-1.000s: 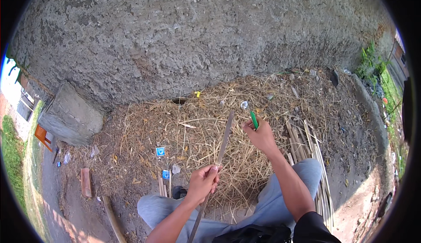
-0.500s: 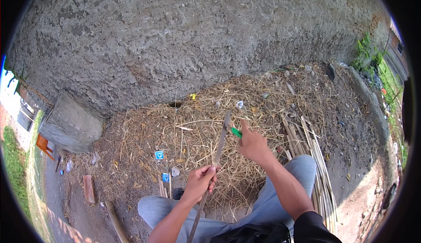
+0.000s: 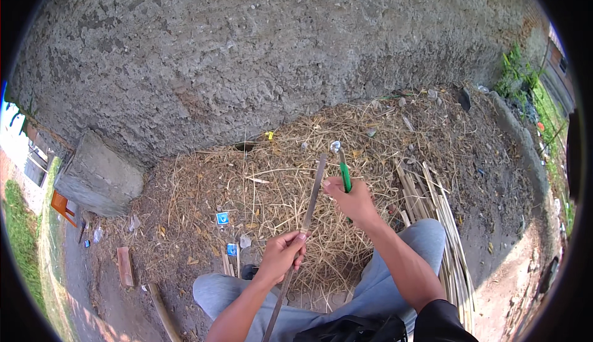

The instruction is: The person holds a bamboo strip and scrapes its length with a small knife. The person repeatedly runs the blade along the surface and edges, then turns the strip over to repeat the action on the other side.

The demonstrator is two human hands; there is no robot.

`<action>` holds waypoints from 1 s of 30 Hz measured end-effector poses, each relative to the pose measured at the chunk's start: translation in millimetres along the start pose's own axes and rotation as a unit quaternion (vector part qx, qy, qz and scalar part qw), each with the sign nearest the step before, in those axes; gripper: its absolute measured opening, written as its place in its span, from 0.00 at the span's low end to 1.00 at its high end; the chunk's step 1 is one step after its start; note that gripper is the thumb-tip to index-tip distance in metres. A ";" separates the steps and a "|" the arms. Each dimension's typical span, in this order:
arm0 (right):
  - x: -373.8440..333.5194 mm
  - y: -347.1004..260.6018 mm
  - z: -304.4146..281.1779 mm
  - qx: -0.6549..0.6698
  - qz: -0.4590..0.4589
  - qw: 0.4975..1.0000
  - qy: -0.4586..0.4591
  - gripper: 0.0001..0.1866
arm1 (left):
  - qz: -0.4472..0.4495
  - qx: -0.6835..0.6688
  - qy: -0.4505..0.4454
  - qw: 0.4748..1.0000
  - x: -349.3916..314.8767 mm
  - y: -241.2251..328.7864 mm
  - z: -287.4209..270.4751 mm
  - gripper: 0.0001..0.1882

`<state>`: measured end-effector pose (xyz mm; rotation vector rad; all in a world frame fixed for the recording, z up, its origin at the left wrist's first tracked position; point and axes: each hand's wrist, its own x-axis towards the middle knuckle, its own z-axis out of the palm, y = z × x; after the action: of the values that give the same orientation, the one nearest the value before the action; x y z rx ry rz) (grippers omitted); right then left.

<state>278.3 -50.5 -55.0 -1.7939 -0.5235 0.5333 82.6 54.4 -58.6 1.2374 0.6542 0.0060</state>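
From my end, left hand (image 3: 281, 259)'s pinching a long flat strip (image 3: 313, 199) angled toward 1 o'clock; right hand (image 3: 356, 205)'s gripping a green-handled knife (image 3: 345, 177) at its 3 o'clock. Straw (image 3: 330, 252) below, loose slats (image 3: 455, 273) at 4, concrete block (image 3: 102, 175) around 9.

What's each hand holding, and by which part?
Left hand: a long thin strip, gripped around the middle of its visible length. Right hand: a green-handled tool, held by its handle.

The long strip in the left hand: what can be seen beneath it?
Beneath the strip lie dry straw and, nearer the body, blue-grey trousers. What the left hand, strip and straw cover cannot be seen.
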 end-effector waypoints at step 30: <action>35.5 -24.0 -68.6 0.560 0.051 0.791 0.241 0.17 | 0.249 0.471 0.321 0.783 -123.3 53.4 -74.1 0.20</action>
<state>345.5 -75.1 -17.4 -0.7271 0.2579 0.3062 -34.6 94.9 31.8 2.4180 0.9360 0.6429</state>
